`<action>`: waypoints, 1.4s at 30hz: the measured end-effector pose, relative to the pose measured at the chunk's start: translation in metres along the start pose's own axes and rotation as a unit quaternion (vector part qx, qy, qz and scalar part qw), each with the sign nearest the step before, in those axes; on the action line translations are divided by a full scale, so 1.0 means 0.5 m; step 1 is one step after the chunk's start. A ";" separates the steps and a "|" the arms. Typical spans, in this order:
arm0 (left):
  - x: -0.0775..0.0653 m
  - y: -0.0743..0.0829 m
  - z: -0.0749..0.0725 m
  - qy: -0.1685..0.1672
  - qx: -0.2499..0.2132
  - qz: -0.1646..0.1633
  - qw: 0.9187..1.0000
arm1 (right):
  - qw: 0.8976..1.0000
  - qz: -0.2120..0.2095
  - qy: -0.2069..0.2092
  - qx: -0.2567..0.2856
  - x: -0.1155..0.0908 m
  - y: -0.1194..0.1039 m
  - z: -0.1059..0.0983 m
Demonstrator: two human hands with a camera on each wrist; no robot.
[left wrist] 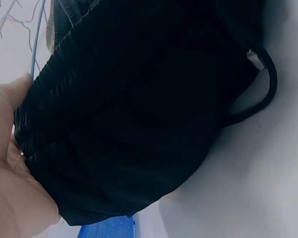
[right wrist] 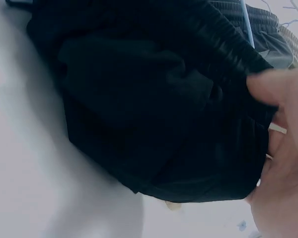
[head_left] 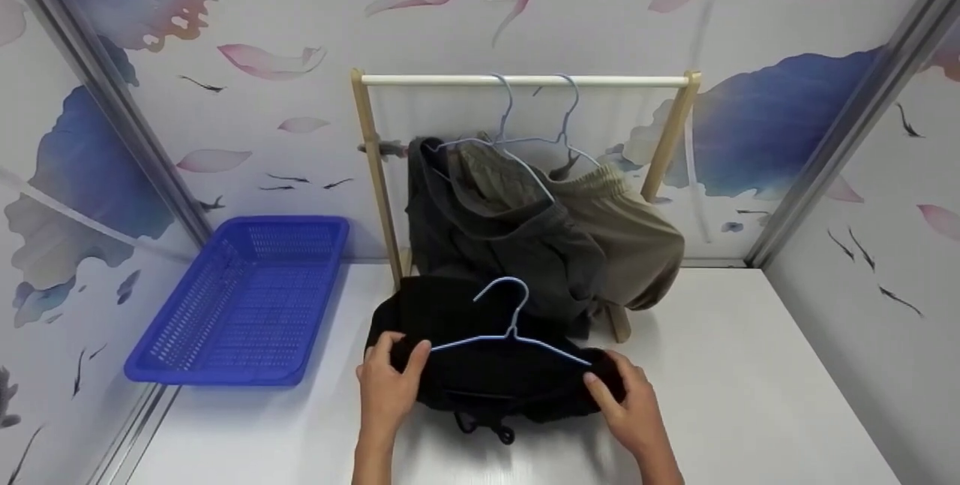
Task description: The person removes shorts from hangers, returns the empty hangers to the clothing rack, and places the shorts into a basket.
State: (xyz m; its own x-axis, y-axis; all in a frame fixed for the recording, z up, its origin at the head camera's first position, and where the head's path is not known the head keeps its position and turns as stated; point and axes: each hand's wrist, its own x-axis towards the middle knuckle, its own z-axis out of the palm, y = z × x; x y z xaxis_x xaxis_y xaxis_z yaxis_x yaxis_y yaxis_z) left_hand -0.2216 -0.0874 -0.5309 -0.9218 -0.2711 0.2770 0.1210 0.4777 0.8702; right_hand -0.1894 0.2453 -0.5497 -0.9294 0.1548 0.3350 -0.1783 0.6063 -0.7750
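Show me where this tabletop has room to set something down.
Bare: the white tabletop right of the right hand, to the right wall; the patch between the blue basket and the left hand. Crowded: the middle, where both hands grip black elastic-waist bottoms with a blue hanger, in front of the garment rack with grey bottoms and khaki bottoms.

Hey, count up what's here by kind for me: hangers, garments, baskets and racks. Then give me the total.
Hangers: 3
Garments: 3 (black, dark grey, khaki)
Basket: 1
Rack: 1
Total: 8
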 end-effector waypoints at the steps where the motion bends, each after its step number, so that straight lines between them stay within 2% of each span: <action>1: 0.000 0.002 -0.001 0.003 0.002 0.000 1.000 | 1.000 0.001 0.001 -0.001 0.000 0.001 0.002; 6: 0.000 0.009 -0.003 0.018 0.002 0.002 1.000 | 1.000 0.009 0.028 -0.003 0.000 0.005 0.010; 15: 0.000 0.014 0.006 0.065 -0.012 0.011 0.998 | 0.992 0.014 0.107 0.069 -0.007 -0.001 0.017; 20: -0.004 0.010 0.010 0.082 0.009 0.019 0.996 | 0.990 0.045 0.114 0.068 -0.013 -0.010 0.013; 26: -0.007 0.006 0.013 0.091 0.033 0.010 0.995 | 0.989 0.052 0.121 0.064 -0.016 -0.018 0.012; 36: -0.009 0.004 0.019 0.118 0.017 -0.028 0.992 | 0.989 0.048 0.128 0.058 -0.023 -0.031 0.017; 42: -0.009 0.005 0.021 0.134 0.016 -0.021 0.991 | 0.987 0.044 0.137 0.069 -0.025 -0.035 0.021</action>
State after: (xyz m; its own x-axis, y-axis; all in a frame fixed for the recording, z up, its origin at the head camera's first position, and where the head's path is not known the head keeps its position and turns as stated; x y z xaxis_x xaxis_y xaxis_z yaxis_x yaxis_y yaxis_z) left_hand -0.2208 -0.0761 -0.5342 -0.7938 -0.5018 0.3434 0.0693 0.4864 0.8710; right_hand -0.1782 0.2245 -0.5458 -0.8247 0.4177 0.3813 -0.1608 0.4731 -0.8662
